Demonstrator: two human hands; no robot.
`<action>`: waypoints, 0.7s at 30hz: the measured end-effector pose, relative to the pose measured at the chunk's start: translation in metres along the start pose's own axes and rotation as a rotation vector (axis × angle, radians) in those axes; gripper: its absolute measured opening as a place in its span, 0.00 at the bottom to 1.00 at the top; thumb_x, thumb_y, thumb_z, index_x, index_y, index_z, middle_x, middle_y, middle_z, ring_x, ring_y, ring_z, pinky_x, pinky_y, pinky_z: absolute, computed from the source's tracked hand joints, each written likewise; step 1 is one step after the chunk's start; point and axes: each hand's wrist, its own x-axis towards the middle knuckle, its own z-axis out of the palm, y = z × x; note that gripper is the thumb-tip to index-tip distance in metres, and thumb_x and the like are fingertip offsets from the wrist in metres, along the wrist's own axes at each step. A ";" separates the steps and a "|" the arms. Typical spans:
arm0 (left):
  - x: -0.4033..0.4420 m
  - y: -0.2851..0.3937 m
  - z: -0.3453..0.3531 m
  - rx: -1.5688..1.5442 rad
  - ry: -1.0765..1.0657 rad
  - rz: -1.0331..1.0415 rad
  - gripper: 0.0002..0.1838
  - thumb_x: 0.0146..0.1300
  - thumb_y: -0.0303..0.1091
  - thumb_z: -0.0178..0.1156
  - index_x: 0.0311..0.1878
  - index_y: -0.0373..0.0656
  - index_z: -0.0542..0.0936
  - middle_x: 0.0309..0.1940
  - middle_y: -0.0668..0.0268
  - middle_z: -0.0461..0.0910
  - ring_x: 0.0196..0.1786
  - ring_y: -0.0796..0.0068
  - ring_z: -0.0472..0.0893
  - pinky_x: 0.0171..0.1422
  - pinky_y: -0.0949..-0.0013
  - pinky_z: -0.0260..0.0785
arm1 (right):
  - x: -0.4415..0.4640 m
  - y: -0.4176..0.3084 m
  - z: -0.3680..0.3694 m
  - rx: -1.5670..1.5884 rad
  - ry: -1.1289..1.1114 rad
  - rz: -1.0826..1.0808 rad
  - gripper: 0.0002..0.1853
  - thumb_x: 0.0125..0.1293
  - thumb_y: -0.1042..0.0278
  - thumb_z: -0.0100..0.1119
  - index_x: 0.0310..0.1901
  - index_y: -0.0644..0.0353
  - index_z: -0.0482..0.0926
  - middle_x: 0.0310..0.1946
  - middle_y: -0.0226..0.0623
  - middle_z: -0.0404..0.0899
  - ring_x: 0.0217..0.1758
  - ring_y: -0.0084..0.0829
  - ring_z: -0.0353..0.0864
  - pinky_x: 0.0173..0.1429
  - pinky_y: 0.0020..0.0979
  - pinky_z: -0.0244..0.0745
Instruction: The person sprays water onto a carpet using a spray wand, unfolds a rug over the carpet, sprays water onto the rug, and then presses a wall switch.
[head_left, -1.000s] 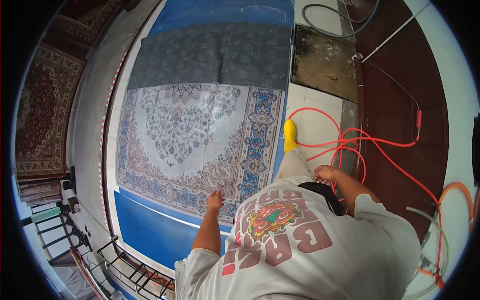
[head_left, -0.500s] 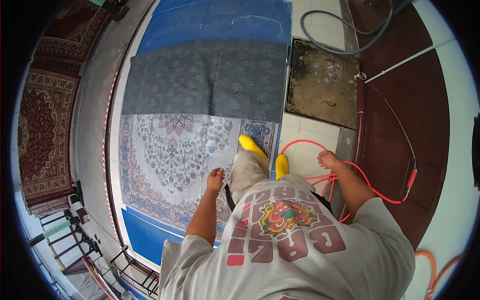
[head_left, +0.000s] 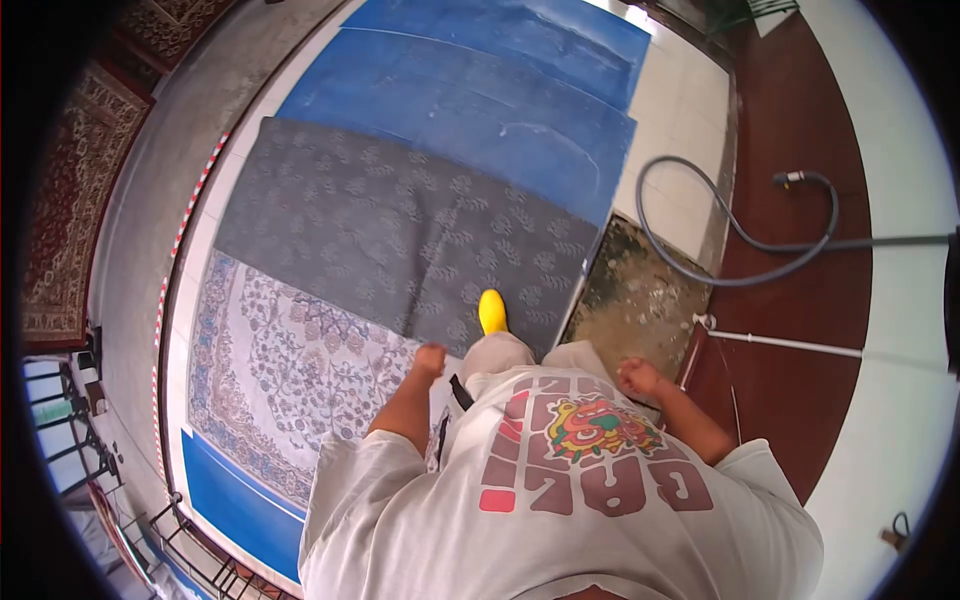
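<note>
My left hand [head_left: 430, 360] is curled closed at my left side, above the patterned rug [head_left: 320, 355], and nothing shows in it. On the other side, my right hand [head_left: 638, 377] is also closed, with no object visible in its curled fingers. It hangs above the floor near the stained slab, touching nothing. The rug's far part is folded back, so its grey floral underside [head_left: 350, 200] faces up. One yellow boot [head_left: 492, 312] stands on that grey underside; my other foot is hidden by my body.
Blue matting [head_left: 470, 100] extends beyond the rug. A grey hose [head_left: 735, 283] loops at the right, near a stained slab [head_left: 640, 290] and a white pipe [head_left: 790, 343] along the brown wall base. Red patterned carpets [head_left: 70, 200] hang at far left, past red-and-white edge tape [head_left: 200, 190].
I have stepped forward and the view has turned. My boot has gone from the rug's patterned face onto the grey underside. The red hose has left view; both hands stay closed.
</note>
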 end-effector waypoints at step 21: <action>-0.057 0.686 -0.334 -0.548 1.242 0.857 0.17 0.64 0.25 0.53 0.56 0.37 0.72 0.44 0.64 0.76 0.47 0.77 0.74 0.51 0.73 0.68 | -0.026 -0.885 -0.223 -0.136 -0.135 -1.819 0.20 0.57 0.67 0.59 0.50 0.66 0.71 0.41 0.37 0.73 0.43 0.27 0.71 0.53 0.29 0.65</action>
